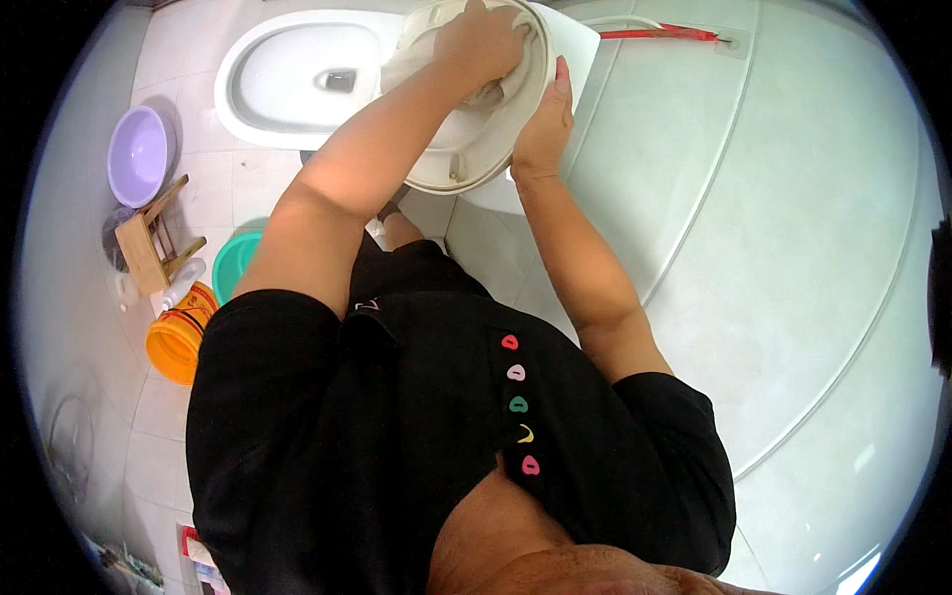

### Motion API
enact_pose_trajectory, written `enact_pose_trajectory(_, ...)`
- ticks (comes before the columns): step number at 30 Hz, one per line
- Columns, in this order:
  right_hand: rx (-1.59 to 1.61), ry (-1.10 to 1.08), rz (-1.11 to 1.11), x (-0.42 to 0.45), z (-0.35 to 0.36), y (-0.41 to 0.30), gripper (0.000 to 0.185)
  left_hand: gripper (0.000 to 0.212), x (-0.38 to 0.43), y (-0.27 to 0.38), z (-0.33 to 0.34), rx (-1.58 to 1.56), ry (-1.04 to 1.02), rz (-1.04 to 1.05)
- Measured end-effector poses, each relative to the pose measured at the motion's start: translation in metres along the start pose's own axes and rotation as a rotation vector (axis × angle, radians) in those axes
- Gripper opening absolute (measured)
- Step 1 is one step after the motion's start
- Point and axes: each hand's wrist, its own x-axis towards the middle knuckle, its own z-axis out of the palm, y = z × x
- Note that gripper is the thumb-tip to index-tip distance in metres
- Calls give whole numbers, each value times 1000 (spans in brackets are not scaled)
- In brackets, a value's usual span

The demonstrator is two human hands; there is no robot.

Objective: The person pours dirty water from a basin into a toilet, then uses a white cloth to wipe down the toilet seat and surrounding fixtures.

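My left hand (480, 44) is bent over a wet-looking whitish cloth (525, 37) and presses it against the inner face of a raised off-white toilet lid (439, 178). Some of the cloth hangs below the fingers, and the palm side is hidden. At the lid's right edge, my right hand (545, 134) grips the rim from outside, its fingers pointing up along it. A white toilet bowl (297, 82) lies left of the lid, with a dark drain opening near its middle. Behind the lid, a white cistern (584, 44) is partly covered.
At the left stand a purple basin (139, 156), a tipped wooden stool (141, 254), a plastic bottle (186, 281), a green basin (234, 260) and an orange bucket (175, 346). A red-wrapped pipe (658, 33) runs along the tiled wall (803, 186) at upper right.
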Motion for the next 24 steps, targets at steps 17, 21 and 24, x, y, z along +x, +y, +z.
enact_pose_trajectory(17, -26, 28, -19, 5, 3, 3, 54, 36, -3, -6, -16, 3, -123, 58)
enact_pose_trajectory(21, -76, 31, -34, 5, -4, 15, 52, 37, 2, -14, -11, 34, -238, 73)
enact_pose_trajectory(24, -54, 36, -52, 10, -1, 10, 52, 37, -28, -10, -21, -34, -237, 189)
